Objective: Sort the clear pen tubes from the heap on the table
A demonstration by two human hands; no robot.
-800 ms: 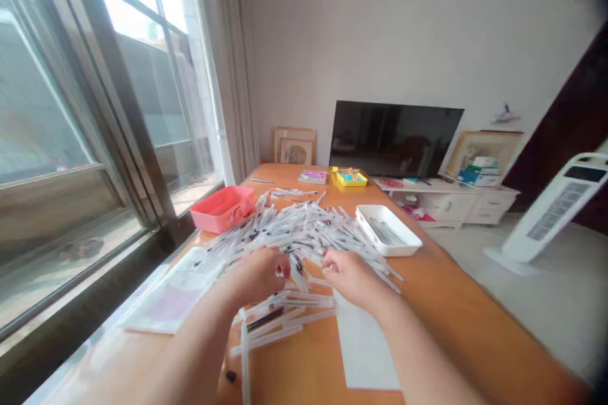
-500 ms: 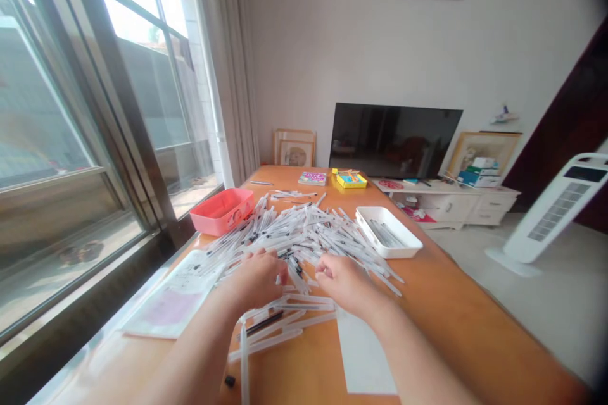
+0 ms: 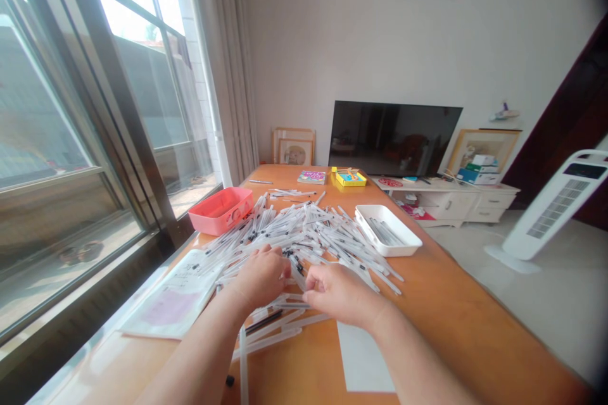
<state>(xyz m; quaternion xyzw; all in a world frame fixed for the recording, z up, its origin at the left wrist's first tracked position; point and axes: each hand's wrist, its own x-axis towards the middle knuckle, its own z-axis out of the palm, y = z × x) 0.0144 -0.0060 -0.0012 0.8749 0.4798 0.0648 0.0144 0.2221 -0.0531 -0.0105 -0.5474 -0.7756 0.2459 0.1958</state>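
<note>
A large heap of clear plastic pen barrels (image 3: 304,224), some with black tips or caps, spreads over the table. At the near side of the heap, my left hand (image 3: 265,275) is closed, its fingers curled down among the barrels; what it grips is hidden. My right hand (image 3: 335,290) is close beside it, thumb and fingers pinched together. Anything in that pinch is too small to make out. Loose barrels (image 3: 273,335) and a dark pen piece (image 3: 264,321) lie below the hands. A small black cap (image 3: 230,381) rests near the front edge.
A red plastic basket (image 3: 221,212) stands left of the heap, a white tray (image 3: 389,231) holding several pens right of it. A booklet (image 3: 173,297) lies left, a white sheet (image 3: 365,357) right. Farther back are a colourful book (image 3: 311,177) and a yellow box (image 3: 350,178).
My right hand has moved slightly left and down, nearer my left hand. My left hand has shifted only a little. The view has tilted slightly.
</note>
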